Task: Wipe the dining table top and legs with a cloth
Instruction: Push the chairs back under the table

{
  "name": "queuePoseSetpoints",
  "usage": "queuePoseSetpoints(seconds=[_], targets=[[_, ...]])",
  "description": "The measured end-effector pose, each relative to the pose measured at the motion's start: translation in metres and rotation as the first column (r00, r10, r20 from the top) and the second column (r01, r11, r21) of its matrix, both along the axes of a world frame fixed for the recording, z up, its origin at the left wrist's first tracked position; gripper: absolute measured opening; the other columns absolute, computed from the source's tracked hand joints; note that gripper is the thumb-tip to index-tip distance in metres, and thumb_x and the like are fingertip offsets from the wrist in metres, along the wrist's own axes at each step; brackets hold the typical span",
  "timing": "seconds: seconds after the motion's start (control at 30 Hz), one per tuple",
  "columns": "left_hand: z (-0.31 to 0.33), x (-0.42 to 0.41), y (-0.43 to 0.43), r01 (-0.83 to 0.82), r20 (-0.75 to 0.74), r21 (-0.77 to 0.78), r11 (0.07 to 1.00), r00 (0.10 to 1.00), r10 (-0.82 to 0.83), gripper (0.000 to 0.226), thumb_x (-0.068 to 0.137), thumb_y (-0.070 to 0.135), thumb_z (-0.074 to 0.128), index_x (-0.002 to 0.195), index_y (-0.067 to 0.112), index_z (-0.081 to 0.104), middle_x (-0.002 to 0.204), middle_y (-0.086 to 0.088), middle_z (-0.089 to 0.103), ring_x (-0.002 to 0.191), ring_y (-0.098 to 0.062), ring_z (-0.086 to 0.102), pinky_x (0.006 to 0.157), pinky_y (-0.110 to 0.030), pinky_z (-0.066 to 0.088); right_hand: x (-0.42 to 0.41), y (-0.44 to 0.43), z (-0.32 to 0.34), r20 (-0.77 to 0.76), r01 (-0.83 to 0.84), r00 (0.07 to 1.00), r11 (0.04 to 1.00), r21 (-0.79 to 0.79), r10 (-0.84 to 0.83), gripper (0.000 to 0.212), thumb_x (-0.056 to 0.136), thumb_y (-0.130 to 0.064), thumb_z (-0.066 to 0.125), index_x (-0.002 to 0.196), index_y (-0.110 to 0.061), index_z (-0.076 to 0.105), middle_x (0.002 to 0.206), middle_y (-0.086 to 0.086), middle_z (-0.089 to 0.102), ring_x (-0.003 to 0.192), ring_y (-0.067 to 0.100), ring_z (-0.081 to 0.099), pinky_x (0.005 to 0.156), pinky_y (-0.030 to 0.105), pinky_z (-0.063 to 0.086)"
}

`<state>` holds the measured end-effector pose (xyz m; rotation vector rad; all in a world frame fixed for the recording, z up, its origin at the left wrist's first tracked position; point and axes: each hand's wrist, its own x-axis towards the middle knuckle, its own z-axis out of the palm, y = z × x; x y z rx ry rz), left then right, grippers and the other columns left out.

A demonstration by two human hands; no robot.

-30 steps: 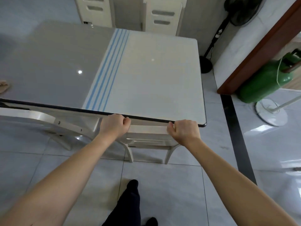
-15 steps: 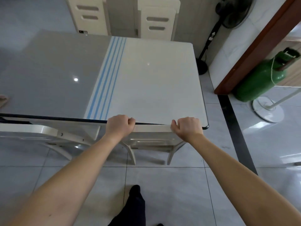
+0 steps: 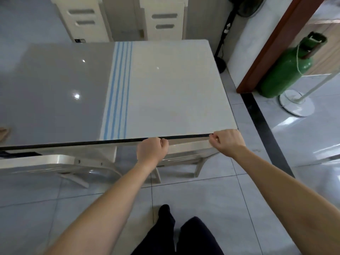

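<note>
The dining table (image 3: 174, 92) has a glossy top, grey on the left and white on the right, with blue stripes between and a dark near edge. No wiping cloth is plainly visible. A cream chair (image 3: 185, 147) is tucked under the table's near right side. My left hand (image 3: 152, 150) and my right hand (image 3: 227, 141) both grip the top rail of the chair's back with curled fingers, just below the table edge. The right hand sits close to the table's near right corner.
A second cream chair (image 3: 55, 162) stands under the table at left, and two more (image 3: 163, 17) at the far side. A small beige thing (image 3: 4, 132) lies at the table's left edge. A green gas cylinder (image 3: 287, 65), white fan base (image 3: 296, 105) and black fan stand (image 3: 220, 63) are at right.
Both hands and the chair rail have shifted a little to the right along the table edge. The grip on the rail is unchanged, and the view now takes in my legs.
</note>
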<state>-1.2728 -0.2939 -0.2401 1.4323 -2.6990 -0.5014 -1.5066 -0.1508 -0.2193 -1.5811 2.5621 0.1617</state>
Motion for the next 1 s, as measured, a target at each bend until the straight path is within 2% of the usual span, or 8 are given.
queuePoseSetpoints(seconds=[0.1,0.33,0.57,0.73,0.8,0.87,0.93,1.0], targets=[[-0.001,-0.005,0.015,-0.009,0.003,0.012,1.0,1.0,0.009,0.043,0.086,0.03,0.036,0.051,0.008,0.047,0.047,-0.004,0.049,0.05,-0.027,0.051,0.047,-0.027,0.031,-0.007,0.013,-0.003,0.015,-0.008,1.0,1.0,0.004,0.007,0.047,0.095,-0.043,0.033,0.057,-0.017,0.045,0.06,0.002,0.052,0.061,0.027,0.054,0.059,0.034,0.046],[-0.001,-0.01,0.03,-0.067,0.013,0.031,0.997,0.998,0.067,0.04,0.087,0.029,0.039,0.052,0.011,0.046,0.048,0.0,0.041,0.05,-0.022,0.042,0.046,-0.029,0.027,-0.01,0.026,-0.007,0.056,0.016,0.998,0.999,-0.035,-0.014,0.045,0.096,-0.041,0.036,0.067,-0.016,0.059,0.06,-0.002,0.053,0.061,0.024,0.053,0.057,0.032,0.042],[0.005,-0.011,0.034,-0.084,0.018,0.127,0.988,0.996,0.082,0.042,0.092,0.03,0.035,0.059,0.011,0.051,0.053,-0.003,0.047,0.054,-0.023,0.049,0.048,-0.029,0.028,-0.017,0.029,-0.002,0.212,0.028,0.977,1.0,0.013,-0.031,0.046,0.089,-0.045,0.032,0.069,-0.01,0.054,0.062,0.004,0.058,0.064,0.027,0.058,0.052,0.033,0.036],[0.019,0.012,0.045,-0.033,-0.172,0.197,0.98,0.983,0.068,0.036,0.095,0.029,0.041,0.063,0.017,0.053,0.061,0.001,0.055,0.061,-0.017,0.053,0.058,-0.032,0.037,-0.008,0.034,0.011,0.464,0.086,0.885,0.965,-0.248,0.041,0.014,0.092,-0.025,0.056,0.095,-0.017,0.067,0.091,-0.006,0.065,0.088,0.015,0.06,0.074,0.03,0.047],[0.018,0.032,0.058,-0.034,-0.278,0.112,0.993,0.959,0.064,0.024,0.094,0.027,0.049,0.089,0.014,0.068,0.087,-0.002,0.068,0.082,-0.019,0.061,0.075,-0.035,0.049,0.007,0.037,0.013,0.484,0.06,0.865,0.93,-0.362,0.133,0.019,0.092,-0.018,0.059,0.11,-0.016,0.065,0.103,-0.007,0.063,0.099,0.009,0.055,0.087,0.027,0.045],[0.014,0.054,0.077,-0.071,-0.349,0.077,0.995,0.932,0.094,0.026,0.094,0.021,0.052,0.113,0.011,0.065,0.113,0.0,0.063,0.103,-0.017,0.057,0.092,-0.033,0.047,0.028,0.042,0.007,0.498,0.037,0.825,0.855,-0.518,0.266,0.017,0.091,-0.011,0.062,0.107,-0.013,0.067,0.101,-0.008,0.064,0.095,0.005,0.056,0.088,0.024,0.046],[0.007,0.078,0.099,-0.194,-0.392,0.137,0.971,0.89,0.233,0.027,0.094,0.017,0.053,0.118,0.011,0.063,0.118,0.002,0.061,0.108,-0.014,0.055,0.092,-0.027,0.043,0.05,0.047,-0.002,0.525,0.02,0.767,0.803,-0.595,0.369,0.013,0.089,-0.007,0.064,0.1,-0.011,0.069,0.096,-0.007,0.067,0.09,0.007,0.061,0.085,0.023,0.049],[-0.004,0.104,0.128,-0.37,-0.404,0.319,0.872,0.78,0.479,0.023,0.095,0.015,0.054,0.116,0.013,0.065,0.113,0.001,0.064,0.101,-0.008,0.059,0.086,-0.019,0.042,0.072,0.05,-0.009,0.62,-0.009,0.677,0.847,-0.532,0.396,0.013,0.09,-0.009,0.063,0.099,-0.017,0.067,0.093,-0.009,0.069,0.088,0.004,0.063,0.081,0.018,0.049]])
